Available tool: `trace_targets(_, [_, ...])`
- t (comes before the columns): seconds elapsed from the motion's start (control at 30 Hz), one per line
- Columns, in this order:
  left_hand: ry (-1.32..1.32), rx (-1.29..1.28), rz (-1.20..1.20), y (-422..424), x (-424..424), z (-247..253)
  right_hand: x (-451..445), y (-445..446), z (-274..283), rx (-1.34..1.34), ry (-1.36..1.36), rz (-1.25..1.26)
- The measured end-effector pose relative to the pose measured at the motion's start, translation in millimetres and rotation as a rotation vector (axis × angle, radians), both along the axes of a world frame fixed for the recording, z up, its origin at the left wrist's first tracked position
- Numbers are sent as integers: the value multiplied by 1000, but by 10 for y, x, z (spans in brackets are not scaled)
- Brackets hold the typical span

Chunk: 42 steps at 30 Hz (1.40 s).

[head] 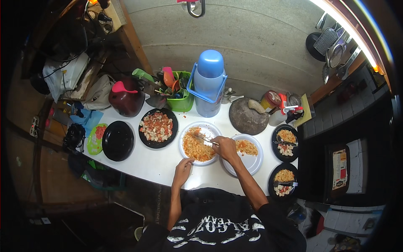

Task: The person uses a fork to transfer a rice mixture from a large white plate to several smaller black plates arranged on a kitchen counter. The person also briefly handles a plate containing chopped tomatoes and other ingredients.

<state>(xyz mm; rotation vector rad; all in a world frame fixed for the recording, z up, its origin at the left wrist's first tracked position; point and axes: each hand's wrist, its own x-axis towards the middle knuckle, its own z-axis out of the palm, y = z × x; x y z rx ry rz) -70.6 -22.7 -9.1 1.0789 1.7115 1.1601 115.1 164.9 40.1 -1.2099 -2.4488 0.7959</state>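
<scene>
My right hand (225, 148) grips a metal utensil (203, 138), spoon or fork, its tip resting in orange-tinted rice or noodles (196, 148). That food covers much of a white plate (217, 129) at the table's middle. Fingers of my left hand (182, 174) touch or nearly touch the plate's near rim. Partly under my right forearm lies another white plate (241, 165), bearing a smaller portion of the same food (246, 147). A black plate (172, 142) of diced orange-red and whitish pieces (158, 126) sits to the left.
Stacked black plates (118, 140) and a green plate (92, 147) stand left. Two served black plates (276, 152) (272, 189) with cutlery line the right edge. Behind are a blue thermos (207, 91), a green utensil basket (181, 105) and a stone mortar with pestle (247, 118).
</scene>
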Motion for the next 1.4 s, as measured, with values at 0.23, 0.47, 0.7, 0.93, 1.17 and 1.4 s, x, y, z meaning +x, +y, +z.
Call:
trace_targets(0.23, [9,11,-5,-1,-6,-8,-39,9,67,0,-19,10])
trace_targets(0.47, [6,7,-2,-13,-6,-37,-76,21,34,40,-73,13])
trace_targets(0.7, [1,-9,1,5,-13,-25,-69,53,13,16,-78,19])
trace_targets(0.93, [-16,5,4,-2,-9,-69,-16,-1,21,1,-10,-35])
trace_targets(1.17, [-1,-5,0,24,-11,36,291,-165,102,24,152,-158])
trace_targets(1.4, [0,-23,-2,21,33,41,1024,-556,232,74,195,-407])
